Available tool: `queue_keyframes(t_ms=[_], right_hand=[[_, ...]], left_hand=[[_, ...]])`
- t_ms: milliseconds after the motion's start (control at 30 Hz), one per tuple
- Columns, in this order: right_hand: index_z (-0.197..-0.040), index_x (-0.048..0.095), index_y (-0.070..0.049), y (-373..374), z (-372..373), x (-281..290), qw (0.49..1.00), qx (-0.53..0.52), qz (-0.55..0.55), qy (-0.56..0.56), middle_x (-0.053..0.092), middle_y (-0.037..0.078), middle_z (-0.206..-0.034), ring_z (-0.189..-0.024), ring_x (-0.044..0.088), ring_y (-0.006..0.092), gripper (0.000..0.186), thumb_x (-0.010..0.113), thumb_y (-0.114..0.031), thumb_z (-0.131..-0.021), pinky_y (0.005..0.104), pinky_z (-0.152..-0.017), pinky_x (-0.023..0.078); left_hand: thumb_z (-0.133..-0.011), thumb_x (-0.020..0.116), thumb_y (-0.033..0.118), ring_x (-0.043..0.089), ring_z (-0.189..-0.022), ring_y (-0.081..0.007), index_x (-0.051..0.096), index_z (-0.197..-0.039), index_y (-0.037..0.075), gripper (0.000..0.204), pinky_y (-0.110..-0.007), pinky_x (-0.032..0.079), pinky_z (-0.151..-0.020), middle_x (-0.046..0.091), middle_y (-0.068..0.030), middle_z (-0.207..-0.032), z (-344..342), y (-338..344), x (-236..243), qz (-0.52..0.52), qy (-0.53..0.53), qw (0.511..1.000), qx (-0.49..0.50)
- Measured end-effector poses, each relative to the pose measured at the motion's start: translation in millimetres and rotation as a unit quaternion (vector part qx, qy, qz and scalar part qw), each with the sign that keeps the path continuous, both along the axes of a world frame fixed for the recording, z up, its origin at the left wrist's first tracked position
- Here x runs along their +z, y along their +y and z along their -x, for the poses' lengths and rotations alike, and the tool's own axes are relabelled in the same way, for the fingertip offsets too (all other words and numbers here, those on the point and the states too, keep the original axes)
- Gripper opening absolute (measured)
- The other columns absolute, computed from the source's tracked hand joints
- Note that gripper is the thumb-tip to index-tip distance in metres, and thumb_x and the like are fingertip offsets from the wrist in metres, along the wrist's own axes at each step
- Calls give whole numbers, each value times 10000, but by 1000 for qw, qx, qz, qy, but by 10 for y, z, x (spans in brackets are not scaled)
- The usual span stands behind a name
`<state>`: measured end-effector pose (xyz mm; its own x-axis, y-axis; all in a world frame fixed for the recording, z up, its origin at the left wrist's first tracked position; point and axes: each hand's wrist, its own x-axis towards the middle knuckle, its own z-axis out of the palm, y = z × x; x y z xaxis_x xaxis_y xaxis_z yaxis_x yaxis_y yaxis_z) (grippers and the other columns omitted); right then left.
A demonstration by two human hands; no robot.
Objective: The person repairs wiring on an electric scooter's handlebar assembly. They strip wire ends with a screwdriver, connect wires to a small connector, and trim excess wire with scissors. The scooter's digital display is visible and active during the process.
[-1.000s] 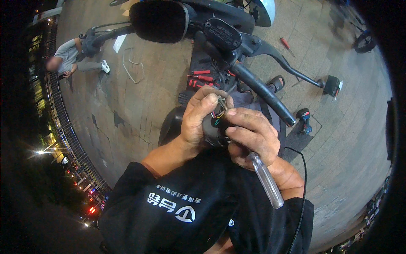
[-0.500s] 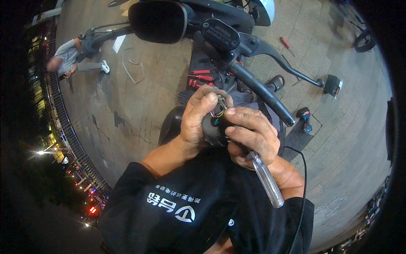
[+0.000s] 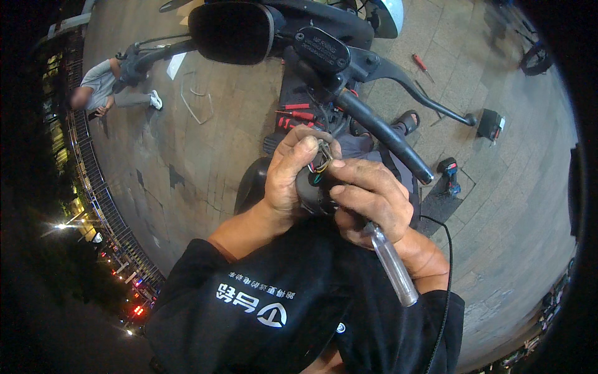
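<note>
The black cloth of the shirt [image 3: 199, 299] is nearest, soft and wrinkled, with a white print. A thin black cord [image 3: 447, 274] curves over its right side. In front of the chest, between the two hands, there is a rounded part [image 3: 309, 192] of dark, smooth material, with thin coloured wires [image 3: 321, 167] at its upper side. The left hand [image 3: 286, 171] pinches around the wires with bent thumb and fingers, dusty on the skin. The right hand [image 3: 374, 196] is curled, its fingertips close to the wires; whether they grip one, I cannot tell. This hand also grasps a tool with a clear, ribbed handle [image 3: 393, 268], which sticks out under the palm.

Beyond are a smooth black bar [image 3: 386, 137], a curved metal lever [image 3: 414, 90] and a mirror [image 3: 230, 32] with rounded corners. Farther, a drill [image 3: 451, 177] and a red-handled screwdriver [image 3: 420, 62] lie on rough paving [image 3: 187, 156]. At the far left, a person [image 3: 96, 90] is near a barred fence [image 3: 99, 199].
</note>
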<state>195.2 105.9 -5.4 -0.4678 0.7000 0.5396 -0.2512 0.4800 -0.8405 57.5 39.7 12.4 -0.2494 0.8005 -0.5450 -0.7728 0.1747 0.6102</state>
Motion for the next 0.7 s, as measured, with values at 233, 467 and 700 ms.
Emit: queue_keyframes(t_ms=[233, 467, 700], right_hand=[[-903, 658, 0, 9, 3, 5, 1000, 8, 11, 11, 661, 197, -986, -856, 684, 329, 141, 682, -126, -845, 382, -748, 573], [-945, 642, -1, -20, 7, -37, 999, 10, 30, 30, 659, 196, -1006, -897, 684, 341, 141, 684, -92, -844, 392, -762, 571], [-949, 638, -11, -9, -10, -14, 999, 20, 10, 24, 661, 190, -1016, -907, 684, 330, 163, 706, -63, -810, 393, -780, 569]], left_hand=[[-930, 555, 220, 620, -855, -169, 606, -1040, 32, 223, -296, 509, -814, 645, -108, -933, 18, 3, 23, 2, 17, 1000, -9], [-902, 493, 207, 630, -851, -196, 585, -1059, 5, 272, -315, 516, -823, 641, -141, -945, 17, -31, -37, -21, -9, 1000, 17], [-893, 494, 176, 628, -848, -189, 575, -1058, 3, 253, -311, 513, -819, 646, -136, -926, 9, -6, 0, -7, 22, 1000, 13]])
